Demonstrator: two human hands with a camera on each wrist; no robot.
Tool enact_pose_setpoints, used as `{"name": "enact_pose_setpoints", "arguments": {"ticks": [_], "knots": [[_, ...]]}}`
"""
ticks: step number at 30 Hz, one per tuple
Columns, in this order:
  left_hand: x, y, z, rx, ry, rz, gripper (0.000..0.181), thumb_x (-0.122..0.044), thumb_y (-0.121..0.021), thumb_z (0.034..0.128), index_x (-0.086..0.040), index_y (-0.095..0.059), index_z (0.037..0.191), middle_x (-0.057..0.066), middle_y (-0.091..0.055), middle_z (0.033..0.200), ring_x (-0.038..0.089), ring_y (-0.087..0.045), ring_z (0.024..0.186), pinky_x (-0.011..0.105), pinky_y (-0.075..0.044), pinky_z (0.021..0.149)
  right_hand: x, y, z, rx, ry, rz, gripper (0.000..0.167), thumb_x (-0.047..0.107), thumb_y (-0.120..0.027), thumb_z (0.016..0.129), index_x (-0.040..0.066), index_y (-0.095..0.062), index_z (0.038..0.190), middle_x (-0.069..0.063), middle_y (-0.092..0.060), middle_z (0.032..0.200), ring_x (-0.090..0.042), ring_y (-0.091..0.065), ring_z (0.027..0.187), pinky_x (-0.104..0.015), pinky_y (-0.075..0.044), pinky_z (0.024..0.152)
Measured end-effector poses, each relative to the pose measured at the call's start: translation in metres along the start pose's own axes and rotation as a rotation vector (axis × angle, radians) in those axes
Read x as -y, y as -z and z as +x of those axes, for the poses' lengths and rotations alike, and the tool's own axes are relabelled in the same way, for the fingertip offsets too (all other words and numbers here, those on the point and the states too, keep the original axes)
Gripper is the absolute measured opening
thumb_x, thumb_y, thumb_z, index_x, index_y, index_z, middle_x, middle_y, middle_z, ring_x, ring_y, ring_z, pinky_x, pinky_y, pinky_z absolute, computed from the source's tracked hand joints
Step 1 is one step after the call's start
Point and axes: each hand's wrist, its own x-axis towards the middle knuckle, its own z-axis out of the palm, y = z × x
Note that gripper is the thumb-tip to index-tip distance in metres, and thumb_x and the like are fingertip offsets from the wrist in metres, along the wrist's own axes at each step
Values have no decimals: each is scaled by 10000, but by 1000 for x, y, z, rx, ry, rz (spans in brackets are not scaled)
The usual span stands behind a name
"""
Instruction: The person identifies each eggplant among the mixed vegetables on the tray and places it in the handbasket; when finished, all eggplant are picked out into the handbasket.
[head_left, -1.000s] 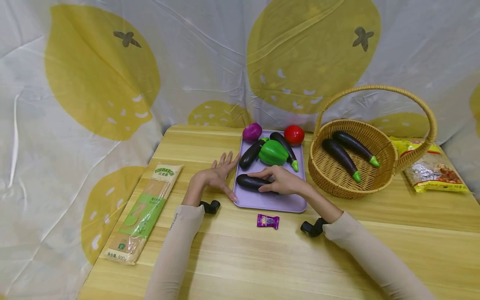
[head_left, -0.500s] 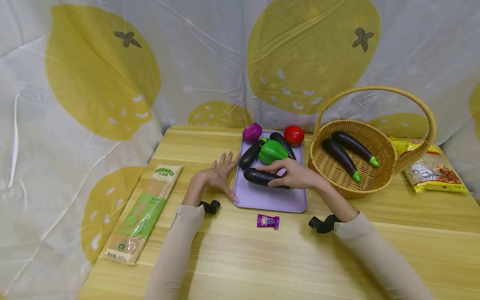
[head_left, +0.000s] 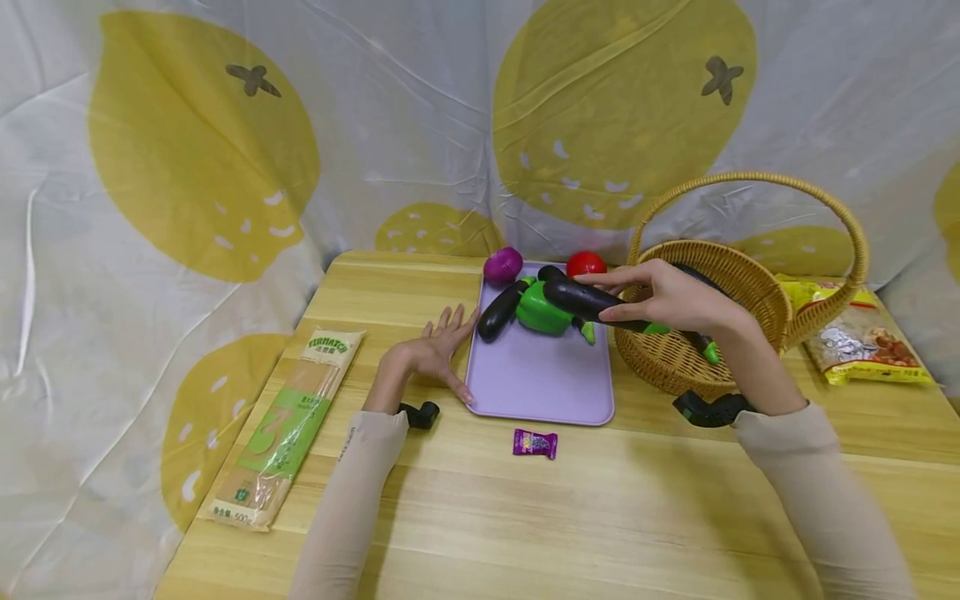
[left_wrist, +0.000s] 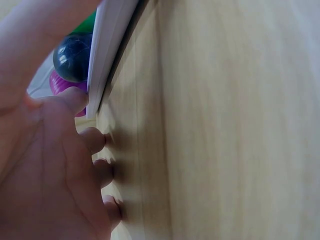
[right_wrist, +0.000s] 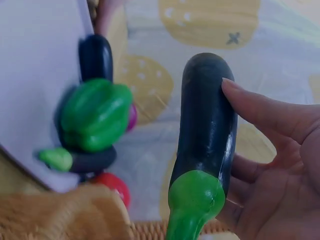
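Wicker basket (head_left: 647, 367) on the right, lilac tray (head_left: 543, 383) just left of it; left hand (head_left: 435, 354) splayed at the tray's far-left edge, well apart from the right hand (head_left: 678, 296), which pinches a raised eggplant (head_left: 581, 297), long axis sideways, stem end (right_wrist: 196, 200) basket-side!

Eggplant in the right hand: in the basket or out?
Out. In the head view, the right hand holds the eggplant so its blunt end hides part of the green pepper; only its stem end overlaps the basket.
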Motion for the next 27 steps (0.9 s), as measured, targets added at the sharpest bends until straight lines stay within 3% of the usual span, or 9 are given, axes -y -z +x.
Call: {"name": "enact_pose_setpoints", "arguments": {"ticks": [2,5,10,11,13,15,18,21,27], "knots": [[0,0,0,2,2,1,1518,-453,-964,673,-216,174,1648,169,298,1691,358,304,1566,593,156,1285,-3,11,-5,-17,-18,-8,501,286,-755,958,325,-622,1439,-87,-674,1157,-93,-261,484,-257,-334,473],[1,-1,0,2,-1,0,1513,-454,-962,678,-213,174,1649,170,298,1691,364,303,1566,601,155,1283,-7,26,-13,-59,-29,-27,492,264,-750,962,328,-625,1434,-72,-680,1337,-118,-415,575,-262,-396,528],[2,0,0,2,-4,5,1509,-462,-957,684,-211,177,1648,161,306,1690,363,307,1565,604,159,1282,-20,47,-24,-92,-45,-79,518,224,-752,960,300,-611,1453,-118,-596,1502,-164,-604,1011,-207,-467,691],[2,0,0,3,-2,8,1509,-465,-956,685,-216,180,1647,156,308,1689,358,309,1565,600,161,1283,-23,51,-26,-89,-48,-97,522,218,-752,960,297,-608,1456,-121,-581,1517,-151,-598,1035,-202,-460,701],[3,0,1,2,0,10,1511,-465,-957,683,-215,179,1647,155,305,1691,358,307,1566,601,158,1284,-29,57,-30,-78,-48,-136,527,204,-750,960,281,-605,1461,-136,-578,1516,-118,-598,886,-200,-442,665],[3,-1,1,0,2,12,1511,-466,-957,682,-216,178,1647,157,300,1693,357,304,1568,600,156,1285,-36,62,-33,-67,-53,-175,529,196,-750,959,270,-605,1463,-135,-572,1522,-72,-598,889,-198,-434,673],[4,-1,1,-4,8,14,1510,-469,-957,680,-220,175,1648,160,290,1697,357,297,1571,595,152,1288,-47,68,-35,-59,-84,-191,528,199,-747,962,233,-603,1469,-160,-573,1516,-161,-658,976,-163,-438,700],[4,-1,2,-7,5,12,1509,-465,-957,681,-221,174,1648,166,285,1698,358,294,1572,592,153,1288,-59,73,-36,-56,-147,-164,539,221,-738,972,203,-582,1488,-178,-538,1542,-337,-546,1366,-76,-439,810],[3,-2,2,-4,-1,8,1509,-452,-959,683,-220,179,1647,167,292,1694,357,302,1568,592,162,1284,-83,79,-34,-50,-262,-64,612,237,-718,987,122,-493,1543,-223,-414,1617,-464,-414,1448,-88,-451,820]]}}
